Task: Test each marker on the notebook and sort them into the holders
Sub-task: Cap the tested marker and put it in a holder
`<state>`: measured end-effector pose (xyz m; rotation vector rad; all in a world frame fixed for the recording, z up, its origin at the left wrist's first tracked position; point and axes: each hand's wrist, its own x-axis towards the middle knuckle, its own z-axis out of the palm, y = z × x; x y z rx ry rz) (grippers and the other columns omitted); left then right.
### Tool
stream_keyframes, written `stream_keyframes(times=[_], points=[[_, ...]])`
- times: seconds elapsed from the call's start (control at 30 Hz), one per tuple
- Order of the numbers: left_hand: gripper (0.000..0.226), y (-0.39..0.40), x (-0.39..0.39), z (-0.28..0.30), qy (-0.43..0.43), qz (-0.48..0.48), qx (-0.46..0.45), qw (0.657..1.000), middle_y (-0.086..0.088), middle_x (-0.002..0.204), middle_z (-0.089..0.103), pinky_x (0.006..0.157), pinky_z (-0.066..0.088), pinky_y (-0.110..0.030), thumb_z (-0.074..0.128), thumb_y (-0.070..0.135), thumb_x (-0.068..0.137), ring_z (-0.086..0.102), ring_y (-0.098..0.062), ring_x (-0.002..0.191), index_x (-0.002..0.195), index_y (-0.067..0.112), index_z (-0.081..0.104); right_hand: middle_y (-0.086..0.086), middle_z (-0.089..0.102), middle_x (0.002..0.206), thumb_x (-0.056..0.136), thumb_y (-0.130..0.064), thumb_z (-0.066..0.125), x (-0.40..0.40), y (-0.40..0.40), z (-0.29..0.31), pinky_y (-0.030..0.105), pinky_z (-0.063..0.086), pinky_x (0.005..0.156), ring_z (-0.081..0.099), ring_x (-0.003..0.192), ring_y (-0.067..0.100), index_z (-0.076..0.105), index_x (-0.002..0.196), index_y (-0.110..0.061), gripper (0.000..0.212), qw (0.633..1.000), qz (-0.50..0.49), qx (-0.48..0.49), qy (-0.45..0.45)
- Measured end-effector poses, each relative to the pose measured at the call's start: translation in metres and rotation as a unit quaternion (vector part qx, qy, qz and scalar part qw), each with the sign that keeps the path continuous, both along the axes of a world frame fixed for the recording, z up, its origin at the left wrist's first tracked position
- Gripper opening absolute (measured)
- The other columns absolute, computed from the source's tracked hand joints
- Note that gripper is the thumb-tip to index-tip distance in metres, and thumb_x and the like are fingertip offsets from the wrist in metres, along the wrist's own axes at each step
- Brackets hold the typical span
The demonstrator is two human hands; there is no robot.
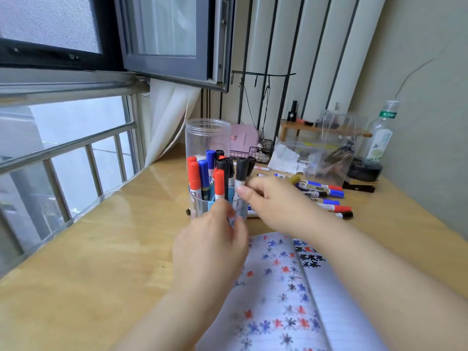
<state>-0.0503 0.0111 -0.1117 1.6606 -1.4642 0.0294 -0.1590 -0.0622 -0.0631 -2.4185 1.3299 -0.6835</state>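
Now my right hand [268, 198] pinches black marker [241, 173] over crowded holder [217, 206]; left hand [215, 239], fingers loose, steadies it. Marker may jam, tip holder.

The desk [106, 254] looks like pale wood under a glossy coat — window light shines off it at far left. The open notebook [326, 297] is matt lined paper. A tall jar [207, 138] behind the markers is clear, smooth plastic. The window bars [68, 145] are dull grey metal — the curtain [169, 117] is soft white cloth.
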Motion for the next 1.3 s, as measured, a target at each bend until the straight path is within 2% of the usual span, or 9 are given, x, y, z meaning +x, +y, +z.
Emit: stream_keyframes(times=[0.1, 0.2, 0.3, 0.53, 0.67, 0.87, 1.03, 1.17, 1.3], points=[[0.014, 0.0, -0.003, -0.001, -0.005, -0.003, 0.005, 1.0, 0.004, 0.076, 0.064, 0.061, 0.047, -0.035, 0.047, 0.038, 0.088, 0.06, -0.025, 0.073, 0.09, 0.025, 0.053, -0.007, 0.044, 0.057, 0.094, -0.032, 0.054, -0.003, -0.001, -0.012, 0.015, 0.031, 0.05, 0.04, 0.049, 0.001, 0.067, 0.084, -0.02, 0.02, 0.998, 0.013, -0.001, -0.054], [0.011, -0.001, -0.005, -0.004, -0.008, -0.022, 0.007, 1.0, 0.006, 0.073, 0.062, 0.058, 0.044, -0.031, 0.048, 0.036, 0.087, 0.058, -0.021, 0.07, 0.09, 0.026, 0.052, -0.008, 0.051, 0.065, 0.09, -0.029, 0.06, -0.016, 0.003, -0.016, 0.012, 0.036, 0.056, 0.045, 0.054, -0.002, 0.066, 0.106, -0.028, 0.016, 0.99, 0.003, 0.009, -0.14], [0.008, -0.002, -0.006, -0.008, -0.007, -0.073, -0.009, 0.997, 0.009, 0.067, 0.057, 0.051, 0.036, -0.027, 0.051, 0.034, 0.086, 0.052, -0.012, 0.062, 0.087, 0.026, 0.052, -0.002, 0.055, 0.071, 0.09, -0.025, 0.062, -0.044, 0.006, -0.019, 0.011, 0.038, 0.057, 0.044, 0.055, 0.0, 0.064, 0.098, -0.033, 0.012, 0.985, -0.018, 0.007, -0.172], [0.007, -0.011, -0.014, -0.026, -0.047, -0.184, -0.004, 0.982, 0.017, 0.075, 0.046, 0.058, 0.032, -0.011, 0.057, 0.026, 0.084, 0.046, 0.001, 0.067, 0.088, 0.023, 0.053, -0.007, 0.052, 0.069, 0.089, -0.017, 0.063, -0.105, -0.006, -0.05, 0.01, 0.036, 0.049, 0.044, 0.048, 0.001, 0.067, 0.103, -0.013, 0.015, 0.99, -0.134, 0.032, -0.041], [0.012, -0.011, -0.017, -0.032, -0.056, -0.191, 0.002, 0.98, 0.018, 0.077, 0.044, 0.06, 0.033, -0.011, 0.052, 0.031, 0.086, 0.046, -0.003, 0.072, 0.094, 0.022, 0.055, -0.006, 0.052, 0.092, 0.091, -0.018, 0.06, -0.095, -0.022, -0.056, 0.012, 0.032, 0.06, 0.042, 0.065, -0.001, 0.064, 0.114, -0.014, 0.024, 0.994, -0.097, -0.019, 0.049], [0.014, -0.012, -0.019, -0.034, -0.068, -0.182, -0.008, 0.981, 0.016, 0.076, 0.045, 0.063, 0.037, -0.023, 0.054, 0.028, 0.084, 0.048, -0.008, 0.074, 0.095, 0.02, 0.057, 0.001, 0.052, 0.116, 0.09, -0.014, 0.055, -0.059, -0.064, -0.061, 0.037, 0.042, 0.093, 0.046, 0.114, 0.02, 0.057, 0.122, -0.022, 0.033, 0.987, -0.066, -0.096, 0.114], [0.012, -0.015, -0.018, -0.037, -0.08, -0.176, -0.016, 0.981, 0.015, 0.078, 0.049, 0.058, 0.034, -0.021, 0.056, 0.028, 0.083, 0.045, -0.008, 0.067, 0.091, 0.02, 0.058, 0.003, 0.048, 0.107, 0.091, -0.016, 0.05, -0.043, -0.079, -0.066, 0.033, 0.037, 0.074, 0.044, 0.106, 0.024, 0.055, 0.112, -0.019, 0.022, 0.975, -0.027, -0.15, 0.162], [0.018, -0.016, -0.018, -0.038, -0.075, -0.178, -0.011, 0.981, 0.016, 0.077, 0.049, 0.055, 0.03, -0.008, 0.049, 0.033, 0.078, 0.043, -0.004, 0.064, 0.089, 0.022, 0.058, 0.002, 0.05, 0.102, 0.094, -0.019, 0.049, -0.039, -0.081, -0.066, 0.03, 0.026, 0.066, 0.045, 0.102, 0.022, 0.06, 0.111, -0.019, 0.02, 0.96, 0.009, -0.213, 0.184], [0.015, -0.016, -0.017, -0.04, -0.081, -0.181, -0.015, 0.98, 0.016, 0.076, 0.05, 0.055, 0.031, -0.008, 0.051, 0.033, 0.08, 0.044, -0.004, 0.066, 0.089, 0.023, 0.057, 0.007, 0.059, 0.089, 0.087, -0.016, 0.06, -0.046, -0.069, -0.061, 0.032, 0.035, 0.063, 0.056, 0.089, 0.029, 0.067, 0.095, -0.011, 0.011, 0.944, 0.054, -0.271, 0.182]])
